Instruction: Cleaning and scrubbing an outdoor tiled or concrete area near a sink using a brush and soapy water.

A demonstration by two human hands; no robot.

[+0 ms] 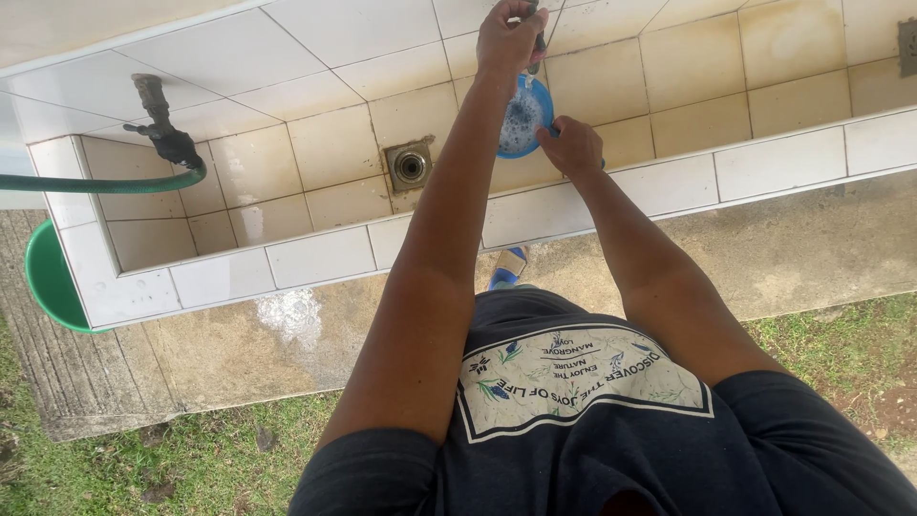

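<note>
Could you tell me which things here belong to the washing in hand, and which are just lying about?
In use:
left hand on a tap
right hand holding blue plate
tiled basin

Lying about:
green hose on second tap
green tub
floor drain

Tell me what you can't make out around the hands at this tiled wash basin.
- Left hand: what it grips is hidden by its fingers and cut by the top edge, head view.
- Blue plate: part covered by foam and the left forearm.
- Right hand: fingers curl over the plate's rim, so its grip is unclear.
- Green tub: mostly behind the basin wall.
</note>
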